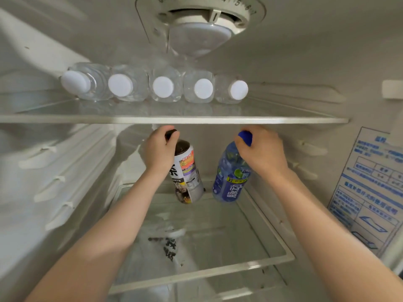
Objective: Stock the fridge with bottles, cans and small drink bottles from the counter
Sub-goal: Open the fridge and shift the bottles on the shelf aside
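Both my arms reach into the open fridge under the top glass shelf (174, 120). My left hand (158, 149) grips the black cap end of a dark tea bottle (188, 177) with a white label. My right hand (262, 150) grips the blue cap of a blue drink bottle (230, 178). Both bottles stand side by side, slightly tilted, at the back of the lower glass shelf (250, 265); whether their bases touch it I cannot tell. Several clear water bottles (161, 86) with white caps lie in a row on the top shelf, caps toward me.
The thermostat dial and lamp cover (200, 29) hang from the fridge ceiling. A blue printed instruction sticker (370, 188) is on the right wall. Shelf rails line both side walls. The front of the lower shelf shows only a reflection of the tea bottle.
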{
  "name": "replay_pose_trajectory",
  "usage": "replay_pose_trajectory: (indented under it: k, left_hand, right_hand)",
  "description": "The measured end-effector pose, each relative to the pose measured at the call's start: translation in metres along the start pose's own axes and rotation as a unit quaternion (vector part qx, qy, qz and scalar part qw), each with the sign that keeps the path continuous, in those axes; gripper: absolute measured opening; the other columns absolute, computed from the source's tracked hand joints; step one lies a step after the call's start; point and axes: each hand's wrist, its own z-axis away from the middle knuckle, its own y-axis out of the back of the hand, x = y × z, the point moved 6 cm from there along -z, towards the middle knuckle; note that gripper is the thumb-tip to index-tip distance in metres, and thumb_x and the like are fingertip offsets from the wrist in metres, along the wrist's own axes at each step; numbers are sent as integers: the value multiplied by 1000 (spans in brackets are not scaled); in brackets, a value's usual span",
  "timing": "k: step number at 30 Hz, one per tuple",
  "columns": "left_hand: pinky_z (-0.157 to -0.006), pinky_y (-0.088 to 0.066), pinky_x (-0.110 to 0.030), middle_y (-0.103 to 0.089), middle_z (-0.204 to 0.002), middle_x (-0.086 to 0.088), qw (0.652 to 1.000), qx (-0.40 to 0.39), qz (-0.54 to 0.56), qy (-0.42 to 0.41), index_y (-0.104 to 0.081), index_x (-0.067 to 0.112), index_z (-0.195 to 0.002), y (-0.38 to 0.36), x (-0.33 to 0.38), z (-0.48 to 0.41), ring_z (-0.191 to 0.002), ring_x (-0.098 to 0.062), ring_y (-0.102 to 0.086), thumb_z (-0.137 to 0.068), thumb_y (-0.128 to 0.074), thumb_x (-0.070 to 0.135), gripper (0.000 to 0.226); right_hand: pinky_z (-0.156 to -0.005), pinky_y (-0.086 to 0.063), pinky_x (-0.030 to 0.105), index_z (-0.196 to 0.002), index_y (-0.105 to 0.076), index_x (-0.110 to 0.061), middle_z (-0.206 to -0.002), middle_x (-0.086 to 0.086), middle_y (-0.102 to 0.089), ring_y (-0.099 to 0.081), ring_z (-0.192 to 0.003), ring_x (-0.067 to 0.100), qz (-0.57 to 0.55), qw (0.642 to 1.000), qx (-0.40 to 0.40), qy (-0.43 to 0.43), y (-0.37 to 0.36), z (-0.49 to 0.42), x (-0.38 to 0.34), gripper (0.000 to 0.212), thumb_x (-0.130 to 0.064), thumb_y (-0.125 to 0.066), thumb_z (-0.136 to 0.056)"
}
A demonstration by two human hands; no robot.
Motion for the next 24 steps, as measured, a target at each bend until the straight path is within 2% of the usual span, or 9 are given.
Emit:
replay_pose_trajectory:
  k: [4, 8, 10, 12, 14, 17, 19, 21, 24]
  left_hand:
    - [-75, -42, -25, -68, -101, -3, 996, -54, -40, -66, -66, 13, -105, -9, 16, 2, -90, -17, -60, -92, -56, 22, 19]
    - [-77, -43, -25, -65, -113, -6, 988, -97, -82, -89, -60, 15, -120, -22, 23, 6, -98, -20, -61, -95, -52, 25, 28]
    - [-84, -47, -29, -60, -125, -6, 985, -131, -87, -74, -51, 18, -131, -29, 20, 10, -108, -22, -59, -97, -48, 24, 35]
    - [-94, -47, -34, -54, -134, -5, 984, -154, -75, -54, -43, 21, -138, -33, 15, 14, -117, -22, -54, -98, -46, 21, 41]
    - [-97, -45, -32, -53, -137, -3, 984, -165, -51, -48, -40, 22, -140, -32, 12, 16, -122, -20, -52, -97, -48, 20, 44]
    - [-100, -45, -33, -50, -138, -1, 983, -183, 4, -22, -36, 21, -142, -30, 3, 21, -121, -13, -52, -94, -53, 19, 51]
    - [-102, -41, -29, -41, -145, -2, 984, -177, 12, -1, -32, 17, -145, -29, -7, 31, -121, -5, -45, -92, -57, 23, 59]
    - [-100, -32, -22, -31, -149, -1, 987, -160, 2, 18, -25, 17, -147, -28, -19, 44, -123, -1, -35, -88, -63, 27, 71]
    - [-98, -26, -23, -28, -146, -1, 986, -160, -6, 44, -15, 25, -150, -30, -40, 65, -131, -10, -31, -79, -73, 32, 92]
  right_hand:
    - [-74, -41, 33, -99, -64, -8, -103, 15, -65, -57, -96, 36, 32, 999, -21, 4, -17, -25, 3, 26, -30, -53, -91]
    - [-70, -37, 33, -102, -59, -4, -105, 18, -63, -57, -94, 37, 49, 998, -36, 27, -35, -40, 4, 27, -28, -49, -94]
    - [-73, -37, 34, -108, -58, -5, -109, 18, -62, -55, -99, 36, 73, 995, -44, 41, -43, -40, 6, 29, -28, -48, -94]
    - [-80, -41, 36, -124, -50, -6, -118, 18, -57, -53, -105, 37, 90, 993, -56, 47, -53, -36, 9, 37, -28, -46, -94]
    - [-81, -44, 39, -135, -41, -10, -122, 17, -53, -53, -105, 38, 65, 995, -63, 31, -63, -29, 13, 45, -25, -46, -93]
    - [-86, -45, 44, -145, -29, -13, -129, 15, -49, -52, -108, 37, -1, 999, -33, 12, -71, -12, 19, 61, -25, -52, -89]
    - [-93, -43, 43, -146, -27, -11, -136, 12, -45, -47, -117, 32, -29, 1000, -8, -1, -77, 3, 24, 70, -29, -59, -85]
    - [-91, -44, 38, -141, -33, -9, -136, 11, -44, -44, -120, 30, -28, 999, 14, -35, -86, 21, 31, 73, -33, -65, -81]
    - [-88, -42, 37, -139, -33, -7, -131, 14, -46, -45, -116, 32, -8, 995, 4, -100, -104, 49, 41, 84, -36, -74, -72]
